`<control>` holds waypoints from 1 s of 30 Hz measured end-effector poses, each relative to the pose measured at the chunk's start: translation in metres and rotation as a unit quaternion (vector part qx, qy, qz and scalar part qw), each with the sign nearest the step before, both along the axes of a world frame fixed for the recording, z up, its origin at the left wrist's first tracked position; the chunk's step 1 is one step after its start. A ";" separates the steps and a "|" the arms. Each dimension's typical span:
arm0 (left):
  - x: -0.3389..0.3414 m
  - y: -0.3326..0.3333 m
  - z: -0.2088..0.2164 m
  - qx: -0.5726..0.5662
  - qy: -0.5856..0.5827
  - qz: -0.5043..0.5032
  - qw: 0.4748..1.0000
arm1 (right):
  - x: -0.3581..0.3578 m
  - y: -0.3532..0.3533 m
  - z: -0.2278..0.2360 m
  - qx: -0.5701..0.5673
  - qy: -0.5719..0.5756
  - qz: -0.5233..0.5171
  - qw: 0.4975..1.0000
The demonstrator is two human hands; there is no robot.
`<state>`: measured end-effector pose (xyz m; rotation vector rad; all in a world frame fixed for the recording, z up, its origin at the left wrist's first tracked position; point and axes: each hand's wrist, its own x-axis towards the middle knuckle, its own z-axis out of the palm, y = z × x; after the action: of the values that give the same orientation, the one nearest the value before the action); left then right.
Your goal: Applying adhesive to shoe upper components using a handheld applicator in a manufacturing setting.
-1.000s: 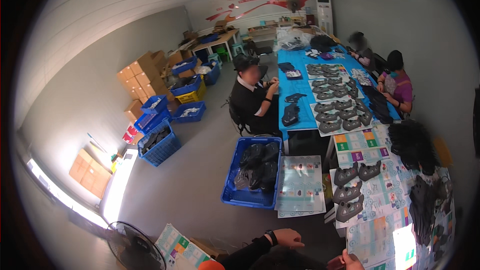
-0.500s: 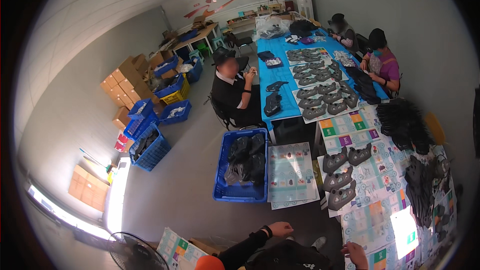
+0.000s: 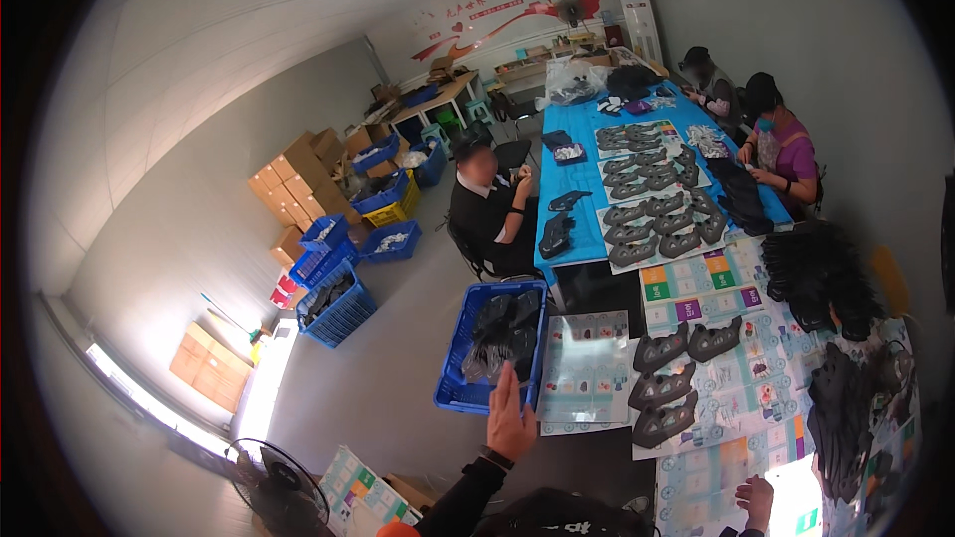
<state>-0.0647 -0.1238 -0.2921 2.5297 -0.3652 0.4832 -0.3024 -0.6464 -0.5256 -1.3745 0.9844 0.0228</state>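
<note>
My left hand (image 3: 511,420) is raised with its fingers stretched out and nothing in it. In the picture it overlaps the near edge of a blue plastic crate (image 3: 460,400), which holds dark pieces in clear plastic bags (image 3: 484,362). Low over the near table, my right hand (image 3: 756,499) has loosely bent fingers, with nothing visible in it. Farther up that table lie several dark grey curved moulded parts (image 3: 665,421). A pile of long black pieces (image 3: 839,423) sits along its right side.
Beyond is a blue-covered table (image 3: 587,229) with rows of similar grey parts (image 3: 676,244). One person (image 3: 487,204) sits at its left, two people (image 3: 786,154) at its right. Blue crates (image 3: 338,303) and cardboard boxes (image 3: 298,184) stand left. A fan (image 3: 274,487) is at lower left.
My left hand has risen from near my body toward the crate, and its fingers have straightened. My right hand appears farther right. The whole view has tilted up.
</note>
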 end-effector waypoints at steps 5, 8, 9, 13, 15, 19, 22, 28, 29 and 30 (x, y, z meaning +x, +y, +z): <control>0.005 -0.023 0.049 0.022 -0.151 0.050 0.987 | 0.003 -0.057 -0.034 0.025 0.011 -0.015 1.000; 0.008 -0.045 0.064 0.011 -0.167 0.047 0.985 | -0.030 -0.107 -0.099 0.137 -0.105 -0.011 0.985; 0.005 -0.046 0.067 0.013 -0.162 0.059 0.985 | -0.028 -0.107 -0.098 0.108 -0.103 -0.036 0.988; -0.003 -0.055 0.054 0.048 -0.156 0.052 0.985 | -0.017 -0.137 -0.094 0.070 -0.083 -0.163 0.981; -0.007 -0.057 0.037 0.015 -0.009 0.023 1.000 | -0.019 -0.156 -0.097 0.046 -0.070 -0.233 0.969; -0.012 -0.059 0.002 0.095 0.010 -0.014 0.995 | -0.024 -0.184 -0.094 0.055 -0.108 -0.280 0.952; -0.014 -0.082 -0.004 -0.012 0.215 -0.087 0.973 | -0.037 -0.196 -0.081 0.031 -0.169 -0.310 0.935; -0.070 -0.192 0.160 -0.312 0.392 -0.352 0.791 | -0.028 -0.198 -0.068 -0.074 -0.133 -0.369 0.917; -0.071 -0.203 0.180 -0.256 0.448 -0.391 0.762 | -0.034 -0.204 -0.068 -0.069 -0.151 -0.363 0.917; -0.069 -0.209 0.193 -0.199 0.500 -0.422 0.730 | -0.042 -0.208 -0.064 -0.061 -0.151 -0.370 0.914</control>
<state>-0.1339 -0.3330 -0.0987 1.5884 -0.7779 -1.0130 -0.3447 -0.8541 -0.5896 -0.9967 1.1952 -0.8104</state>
